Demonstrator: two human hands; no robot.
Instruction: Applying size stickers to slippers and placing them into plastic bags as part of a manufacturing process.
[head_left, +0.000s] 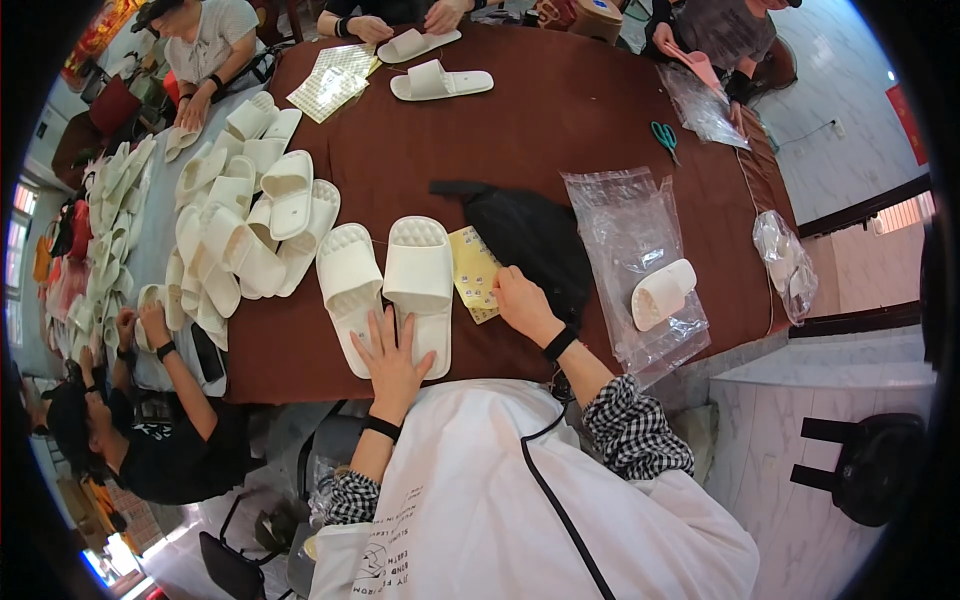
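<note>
A pair of white slide slippers lies side by side in front of me, toes pointing away. My left hand rests with fingers spread across the heel ends of both. Just right of the pair is a yellow sheet of small round stickers, partly under a black cloth item. My right hand is closed, its fingertips pinching at the sheet's right edge. Whether a single sticker is between them is too small to see.
Many loose white slippers are heaped to the left. On the right, clear plastic bags lie under one small white slipper. Teal scissors lie farther back. Other people work around the brown-covered table.
</note>
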